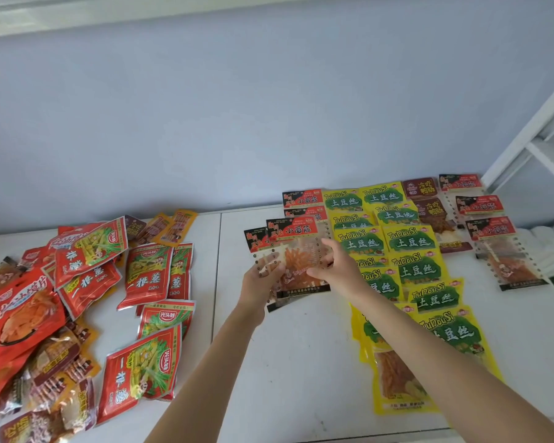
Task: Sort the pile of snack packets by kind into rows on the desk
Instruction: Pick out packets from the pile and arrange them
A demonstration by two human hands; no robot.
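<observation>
The left hand (259,276) holds the lower left part of a clear packet with a red header (296,251), its fingers curled under and against the film so that they show through the plastic. The right hand (336,266) grips the same packet at its right edge, thumb on the front and fingers curled round the side. Between the two hands the packet is held face up, slightly tilted, just above the desk (301,362); a second packet of the same kind (255,239) peeks out behind its left edge, and whether the left hand also holds that one cannot be told.

Just beyond the held packet, two more red-header packets (303,199) lie flat, one overlapping the other, running toward the wall. Immediately right of the right hand, the yellow packets with green labels (410,241) lie in two overlapping columns running from the wall toward the near edge; the right forearm crosses over the nearer ones. Further right come two dark brown packets (430,209), then another column of red-header packets (490,230).

Well apart on the left half of the desk lies the unsorted pile (77,298), mostly red pouches with green onion pictures mixed with orange and brown ones. A white ladder frame (538,135) stands at the far right.
</observation>
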